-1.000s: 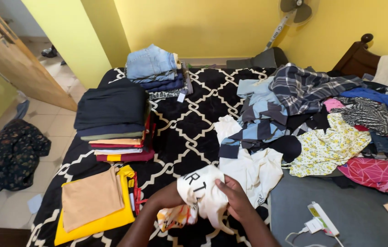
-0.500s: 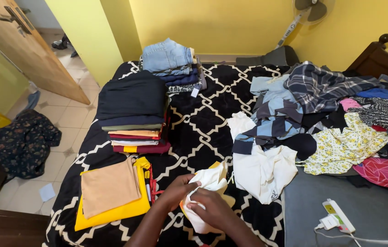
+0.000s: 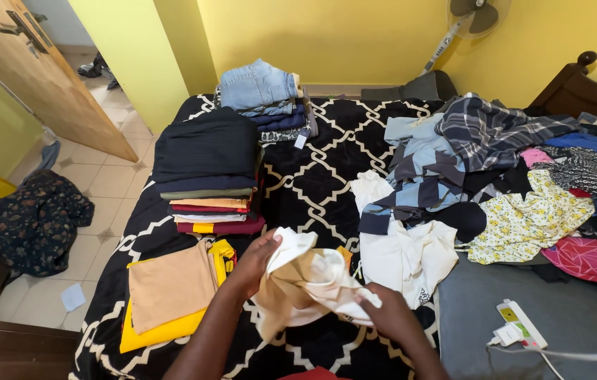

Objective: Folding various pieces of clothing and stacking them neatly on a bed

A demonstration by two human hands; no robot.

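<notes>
- Here's the bed (image 3: 312, 162), black cover with a white lattice, and it anchors everything: folded stacks down its left side, loose laundry along its right.
- Right side of the bed: a big unsorted heap (image 3: 517, 169), plaid, florals, blues and pinks, all tangled. By the look of it, that is the work left, and there's plenty.
- Left side of the bed, middle: a tall stack (image 3: 207, 169), dark pieces on top, tan and maroon beneath, squared off and done.
- Head of the bed: a jeans pile (image 3: 263, 91), folded too.
- Near left corner of the bed: a tan piece on yellow ones (image 3: 172, 288), flat and finished. So I'd judge three stacks done, roughly half the job (maybe a touch less).
- Near the bed's middle: a loose white shirt (image 3: 404, 253), waiting.
- Over the near edge of the bed: the cream garment (image 3: 305, 285), held up between both hands, bunched and twisted, no clean fold in it. Its long axis runs roughly from upper left to lower right, a tail drooping toward the cover.
- Left hand (image 3: 256, 264): clenched on the garment's upper left end.
- Right hand (image 3: 390, 317): fingers pinching the cloth at its lower right.
</notes>
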